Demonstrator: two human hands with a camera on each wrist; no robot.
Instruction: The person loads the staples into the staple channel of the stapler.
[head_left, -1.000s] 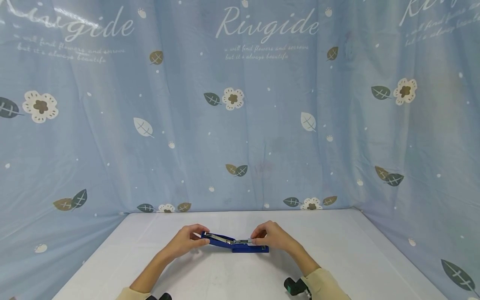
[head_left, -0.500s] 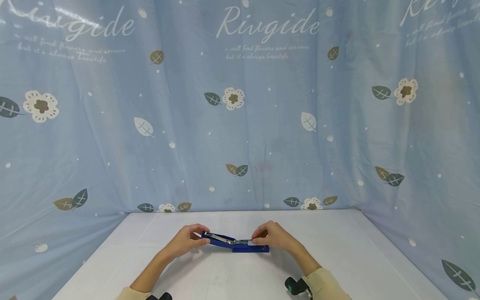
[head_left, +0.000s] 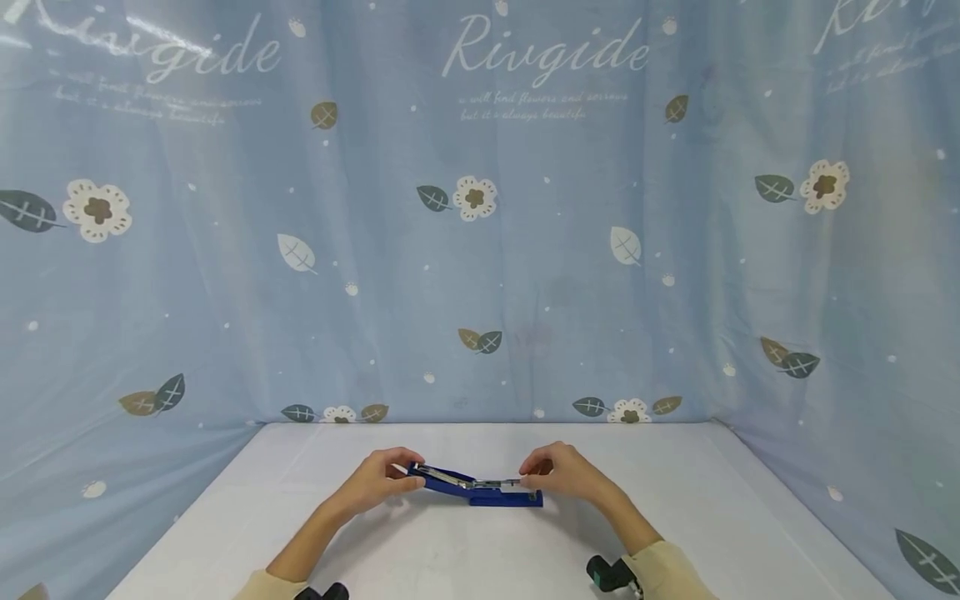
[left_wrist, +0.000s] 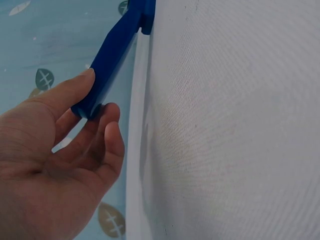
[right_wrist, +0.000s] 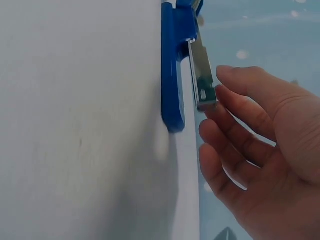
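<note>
A blue stapler (head_left: pixel 506 502) stands on the white table with its top swung far back to the left. My left hand (head_left: pixel 375 482) pinches the free end of the raised cover (left_wrist: pixel 114 50) between thumb and fingers. The metal staple magazine (right_wrist: pixel 200 67) slants up over the stapler's base (right_wrist: pixel 171 85) in the right wrist view. My right hand (head_left: pixel 566 475) is at the magazine's outer end, fingers loosely bent and thumb apart from the metal. The stapler's hinge is only partly seen in both wrist views.
White cloth covers the table (head_left: pixel 450 558). A blue curtain (head_left: pixel 375 208) printed with leaves and flowers hangs behind and at both sides. Black wrist-worn devices (head_left: pixel 609 575) show near the sleeves at the bottom.
My right hand has drawn slightly to the right, off the magazine's end, and more of the metal shows. My left hand keeps its pinch on the cover. The head view has shifted slightly.
</note>
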